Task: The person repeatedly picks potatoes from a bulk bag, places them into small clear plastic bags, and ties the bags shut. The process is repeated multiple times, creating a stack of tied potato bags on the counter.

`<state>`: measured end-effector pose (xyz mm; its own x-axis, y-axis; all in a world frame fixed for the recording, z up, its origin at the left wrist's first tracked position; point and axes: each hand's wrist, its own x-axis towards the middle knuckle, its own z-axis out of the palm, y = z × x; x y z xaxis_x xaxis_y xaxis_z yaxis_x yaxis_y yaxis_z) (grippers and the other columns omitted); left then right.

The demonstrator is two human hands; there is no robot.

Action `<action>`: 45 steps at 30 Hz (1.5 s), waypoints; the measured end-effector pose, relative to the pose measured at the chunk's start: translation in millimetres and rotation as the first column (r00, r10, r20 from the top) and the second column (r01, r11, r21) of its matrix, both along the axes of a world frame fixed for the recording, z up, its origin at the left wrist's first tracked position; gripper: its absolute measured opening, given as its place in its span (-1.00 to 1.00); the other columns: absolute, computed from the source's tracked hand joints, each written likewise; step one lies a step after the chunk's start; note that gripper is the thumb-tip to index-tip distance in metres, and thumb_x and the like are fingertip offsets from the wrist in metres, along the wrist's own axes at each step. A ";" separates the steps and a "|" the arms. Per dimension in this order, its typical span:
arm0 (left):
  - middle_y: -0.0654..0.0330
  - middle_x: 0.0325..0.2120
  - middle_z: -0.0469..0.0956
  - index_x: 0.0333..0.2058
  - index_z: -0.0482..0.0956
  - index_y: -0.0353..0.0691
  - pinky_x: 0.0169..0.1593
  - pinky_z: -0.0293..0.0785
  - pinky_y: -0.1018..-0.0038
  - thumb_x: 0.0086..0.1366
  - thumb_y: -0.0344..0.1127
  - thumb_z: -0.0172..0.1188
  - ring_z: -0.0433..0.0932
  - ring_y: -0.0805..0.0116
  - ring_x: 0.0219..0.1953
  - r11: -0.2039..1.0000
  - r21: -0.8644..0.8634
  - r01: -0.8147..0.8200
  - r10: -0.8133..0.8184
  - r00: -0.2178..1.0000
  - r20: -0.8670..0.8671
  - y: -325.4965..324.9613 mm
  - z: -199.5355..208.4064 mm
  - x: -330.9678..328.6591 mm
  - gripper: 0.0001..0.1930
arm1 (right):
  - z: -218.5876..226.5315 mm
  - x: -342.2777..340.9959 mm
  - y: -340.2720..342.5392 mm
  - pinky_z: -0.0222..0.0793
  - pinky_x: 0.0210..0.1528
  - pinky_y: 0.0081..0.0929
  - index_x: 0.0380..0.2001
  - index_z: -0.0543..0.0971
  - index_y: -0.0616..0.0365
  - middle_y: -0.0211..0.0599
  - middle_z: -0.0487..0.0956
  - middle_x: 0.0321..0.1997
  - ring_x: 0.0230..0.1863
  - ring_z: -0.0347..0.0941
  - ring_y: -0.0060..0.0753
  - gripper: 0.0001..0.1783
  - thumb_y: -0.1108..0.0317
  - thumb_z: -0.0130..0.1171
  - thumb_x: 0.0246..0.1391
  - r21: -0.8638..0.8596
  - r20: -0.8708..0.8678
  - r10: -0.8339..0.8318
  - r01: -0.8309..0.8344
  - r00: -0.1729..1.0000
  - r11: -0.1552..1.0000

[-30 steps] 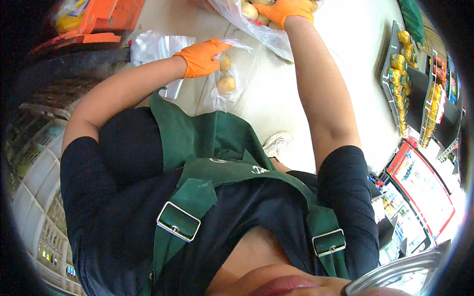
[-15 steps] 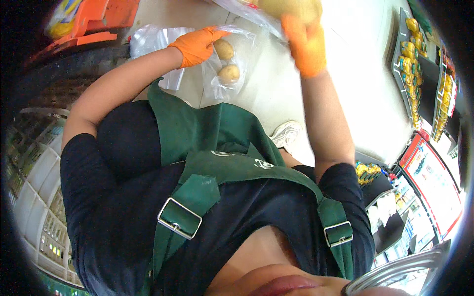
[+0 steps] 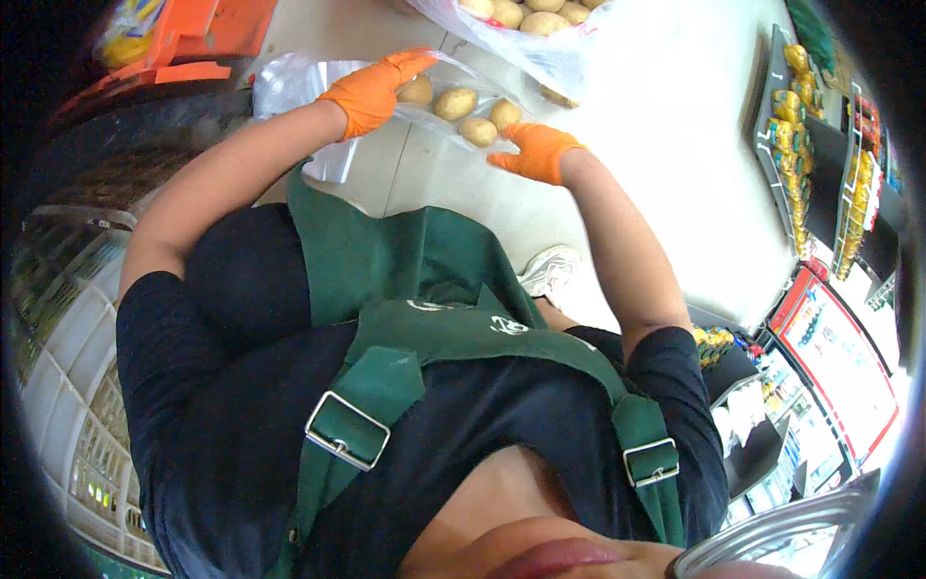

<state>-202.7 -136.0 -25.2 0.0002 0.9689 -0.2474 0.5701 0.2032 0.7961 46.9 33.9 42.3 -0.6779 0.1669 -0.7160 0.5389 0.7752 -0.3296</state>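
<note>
My left hand (image 3: 374, 95), in an orange glove, pinches the edge of a thin clear plastic bag (image 3: 436, 126). Several potatoes (image 3: 455, 103) lie inside the bag, spread toward its right side. Close to the rightmost potatoes is my right hand (image 3: 540, 154), also in an orange glove, its thumb and fingers apart with nothing in them. Beyond the hands, a larger white plastic bag (image 3: 516, 46) sits on the floor with its mouth wide and many potatoes (image 3: 545, 21) inside. One potato (image 3: 559, 96) shows at that bag's near edge, partly covered by plastic.
More clear plastic bags (image 3: 289, 87) lie by my left forearm. An orange crate (image 3: 217, 34) stands at the far left, with white plastic crates (image 3: 82, 386) nearer on that side. Shelves with yellow packages (image 3: 791, 135) line the right. Pale tiles (image 3: 666, 174) cover the floor.
My right hand has come down from the large bag to the clear bag and no longer holds potatoes. More potatoes now lie in the clear bag, which has spread to the right.
</note>
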 end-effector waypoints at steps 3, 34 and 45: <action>0.08 0.45 0.14 0.46 0.12 0.00 0.54 -0.04 0.35 0.17 -0.73 -0.20 0.11 0.09 0.48 1.000 0.023 -0.013 0.013 1.000 -0.006 3.2 2.3 3.1 -0.14 | 59.9 -19.1 42.5 0.49 0.17 -0.38 0.05 0.65 0.11 -0.25 0.68 0.04 0.07 0.58 -0.35 -0.60 0.09 0.25 0.30 -0.455 -0.321 -0.302 0.133 0.898 0.881; 0.09 0.44 0.16 0.42 0.23 0.05 0.49 0.09 0.37 0.26 -0.70 -0.14 0.23 0.05 0.42 0.996 -0.016 0.084 -0.084 0.996 0.018 9.1 -1.4 12.2 -0.24 | 46.8 -143.4 50.8 0.47 0.17 -0.13 0.10 0.61 -0.14 0.19 0.33 0.26 0.13 0.52 0.20 -0.34 -0.11 0.45 -0.09 0.435 -0.208 -0.408 0.458 0.889 0.775; 0.02 0.36 0.32 0.44 0.15 -0.17 0.37 0.21 0.40 0.51 -0.30 -0.05 0.31 0.07 0.36 0.920 -0.366 0.141 -0.020 0.949 0.314 -2.0 -4.8 4.8 -0.44 | 41.6 -95.8 107.9 0.52 0.08 -0.31 0.07 0.60 0.20 0.08 0.58 0.08 0.03 0.56 -0.09 -0.29 -0.14 0.38 0.04 -0.373 -0.630 -0.620 0.518 0.468 0.770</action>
